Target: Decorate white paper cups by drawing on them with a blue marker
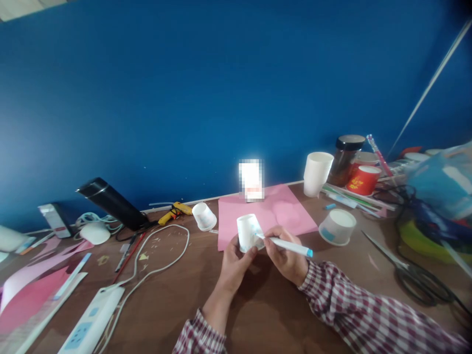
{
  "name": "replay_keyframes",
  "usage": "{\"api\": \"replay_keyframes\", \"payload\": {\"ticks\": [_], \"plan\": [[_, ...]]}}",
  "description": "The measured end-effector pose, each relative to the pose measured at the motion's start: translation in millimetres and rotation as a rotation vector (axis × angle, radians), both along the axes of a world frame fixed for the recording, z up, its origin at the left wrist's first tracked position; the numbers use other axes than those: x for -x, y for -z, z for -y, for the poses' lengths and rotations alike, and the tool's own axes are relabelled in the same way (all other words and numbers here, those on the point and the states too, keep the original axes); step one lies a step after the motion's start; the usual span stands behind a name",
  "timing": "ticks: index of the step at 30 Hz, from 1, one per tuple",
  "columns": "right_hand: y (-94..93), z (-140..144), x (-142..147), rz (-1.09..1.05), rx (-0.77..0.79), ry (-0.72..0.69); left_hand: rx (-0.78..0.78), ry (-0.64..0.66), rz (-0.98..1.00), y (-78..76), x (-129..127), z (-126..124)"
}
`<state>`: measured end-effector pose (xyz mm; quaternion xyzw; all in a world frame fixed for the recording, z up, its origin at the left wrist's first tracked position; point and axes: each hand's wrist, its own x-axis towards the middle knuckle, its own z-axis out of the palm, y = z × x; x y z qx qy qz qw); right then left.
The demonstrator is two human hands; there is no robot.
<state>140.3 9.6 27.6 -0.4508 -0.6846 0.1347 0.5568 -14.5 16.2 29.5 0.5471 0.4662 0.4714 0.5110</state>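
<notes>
Just below the centre of the frame, the left hand [233, 263] is closed around a small white paper cup [249, 232], thumb on its near side, holding it tipped on its side above the brown table [177, 305]. The right hand [286, 255] pinches a white marker with a blue end [287, 244], whose tip meets the cup's wall; faint blue marks seem to show there, though the view is too soft to be sure. Both wrists wear red-and-white checked sleeves running to the bottom edge.

Right behind the cup lies a pink paper sheet [273, 211]. To its left a second paper cup [204, 216] lies tilted, with a yellow glue gun [175, 211] just beyond it. To the right of the hands an upturned cup with a blue patch [337, 226] stands on the table, and further back a stack of white cups [317, 173], a dark-lidded jar [344, 158] and a red cup [363, 180] cluster together. Black-handled scissors [409, 273] lie at the right edge. At lower left a white power strip [90, 324] trails its cord, and a black flask [112, 202] leans at mid-left against the blue wall [221, 88].
</notes>
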Motion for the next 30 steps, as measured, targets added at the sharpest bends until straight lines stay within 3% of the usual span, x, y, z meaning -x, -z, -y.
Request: {"api": "replay_keyframes", "payload": {"ticks": [10, 30], "plan": [[-2.0, -0.4, -0.1, 0.011, 0.007, -0.004, -0.042, 0.008, -0.070, 0.7, -1.4, -1.1], [1.2, -1.7, 0.0, 0.045, -0.044, -0.046, -0.031, 0.020, 0.008, 9.5, -2.7, -2.9]]}}
